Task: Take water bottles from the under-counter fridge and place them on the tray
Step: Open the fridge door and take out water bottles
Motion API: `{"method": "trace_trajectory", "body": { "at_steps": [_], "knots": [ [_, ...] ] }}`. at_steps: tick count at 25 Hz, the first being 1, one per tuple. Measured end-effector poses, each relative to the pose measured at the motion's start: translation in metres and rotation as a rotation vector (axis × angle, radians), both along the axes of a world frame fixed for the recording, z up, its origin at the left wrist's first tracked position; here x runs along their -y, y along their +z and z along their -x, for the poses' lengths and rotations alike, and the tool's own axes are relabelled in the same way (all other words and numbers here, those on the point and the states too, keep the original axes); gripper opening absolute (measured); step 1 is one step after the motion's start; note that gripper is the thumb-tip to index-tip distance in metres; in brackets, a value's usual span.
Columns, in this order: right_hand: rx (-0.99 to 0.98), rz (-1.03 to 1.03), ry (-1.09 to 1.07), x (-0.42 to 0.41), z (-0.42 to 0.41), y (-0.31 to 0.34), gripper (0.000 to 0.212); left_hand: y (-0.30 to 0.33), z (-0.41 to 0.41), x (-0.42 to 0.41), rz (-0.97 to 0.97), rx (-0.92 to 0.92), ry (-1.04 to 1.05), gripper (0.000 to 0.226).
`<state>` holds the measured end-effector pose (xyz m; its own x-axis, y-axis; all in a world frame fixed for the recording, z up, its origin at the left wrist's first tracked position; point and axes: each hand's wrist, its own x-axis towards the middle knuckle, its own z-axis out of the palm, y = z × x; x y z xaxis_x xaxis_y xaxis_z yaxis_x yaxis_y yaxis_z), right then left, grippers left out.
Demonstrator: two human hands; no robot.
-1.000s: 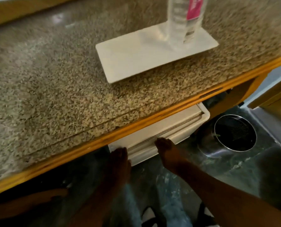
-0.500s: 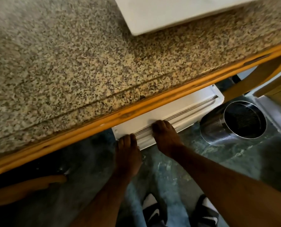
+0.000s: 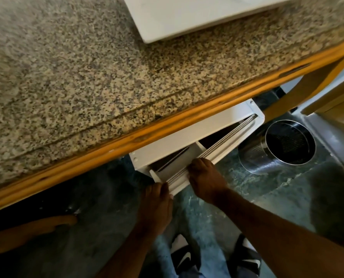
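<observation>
Head view: hands (image 3: 205,178) gripping fridge door (image 3: 217,151).

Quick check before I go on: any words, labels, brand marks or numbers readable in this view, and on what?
No readable words or numbers anywhere.
Shoes: a white swoosh-shaped mark on each, no lettering.
Fridge door, tray, countertop, metal bin: no label or print visible.

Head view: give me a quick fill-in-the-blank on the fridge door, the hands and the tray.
1. Both hands, left hand and right hand, grip the white fridge door along its ____ edge.
2. The door is partly ____, with a dark gap behind it.
3. The white tray sits on the speckled ____.
4. A shiny metal bin stands on the ____, right of the fridge.

Missing words: top; open; counter; floor
</observation>
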<state>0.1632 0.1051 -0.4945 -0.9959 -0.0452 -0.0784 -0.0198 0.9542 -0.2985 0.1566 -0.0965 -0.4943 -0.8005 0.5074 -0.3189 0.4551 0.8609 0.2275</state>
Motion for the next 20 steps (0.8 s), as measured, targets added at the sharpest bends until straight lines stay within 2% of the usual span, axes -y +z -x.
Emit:
{"method": "trace_trajectory", "body": {
  "at_steps": [2, 5, 7, 10, 12, 16, 20],
  "knots": [
    [-0.023, 0.016, -0.049, -0.001, -0.016, 0.005, 0.024, -0.001, -0.013, 0.005, -0.047, -0.022, -0.064, 0.036],
    [-0.05, 0.032, -0.13, -0.003, -0.044, 0.007, 0.022, -0.006, -0.018, 0.007, -0.078, -0.022, -0.047, 0.032],
    [-0.052, 0.026, -0.201, -0.009, -0.065, 0.003, 0.027, -0.011, -0.021, -0.003, -0.056, -0.076, -0.076, 0.026],
    [-0.084, 0.005, -0.272, -0.023, -0.097, -0.009, 0.025, -0.017, -0.026, -0.025, -0.062, -0.119, -0.109, 0.038],
    [-0.1, -0.012, -0.327, -0.036, -0.115, -0.015, 0.016, -0.023, -0.027, -0.043, -0.095, -0.14, -0.13, 0.036],
    [-0.086, -0.038, -0.46, -0.061, -0.143, -0.022, 0.013, -0.033, -0.022, -0.084, -0.066, -0.107, -0.219, 0.034],
    [-0.086, -0.04, -0.644, -0.083, -0.154, -0.022, 0.025, -0.035, -0.006, -0.138, -0.01, -0.101, -0.378, 0.032]
  ]
}}
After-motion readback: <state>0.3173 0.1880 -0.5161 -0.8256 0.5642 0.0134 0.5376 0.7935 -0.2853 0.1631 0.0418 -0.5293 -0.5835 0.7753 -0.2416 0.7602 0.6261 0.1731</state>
